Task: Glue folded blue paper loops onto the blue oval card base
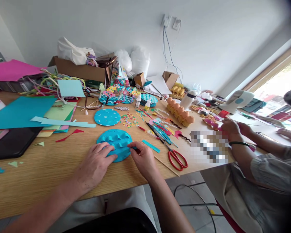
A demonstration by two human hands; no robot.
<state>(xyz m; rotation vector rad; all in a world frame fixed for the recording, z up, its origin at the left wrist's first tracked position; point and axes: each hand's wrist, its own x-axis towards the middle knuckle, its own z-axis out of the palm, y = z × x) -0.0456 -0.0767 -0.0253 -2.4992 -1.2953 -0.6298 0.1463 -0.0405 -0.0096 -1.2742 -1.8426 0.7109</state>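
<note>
A blue disc [116, 134] with rows of wavy blue paper strips lies on the wooden table in front of me. My left hand [97, 163] rests on its left side, fingers spread over the strips. At the disc's right edge my right hand [143, 158] pinches the end of a blue strip between thumb and forefinger. A loose blue strip [151, 146] lies just right of that hand. Behind sits a second blue disc [107, 116] with pale flecks, beside a scatter of coloured paper dots [129, 120].
Red-handled scissors [177, 159], a wooden stick [167, 166] and brushes lie at the right. Coloured paper sheets [19, 111] and a black tablet [14, 142] are at the left. An egg carton [180, 112] stands farther back. Another person's hands [232, 129] work at the right.
</note>
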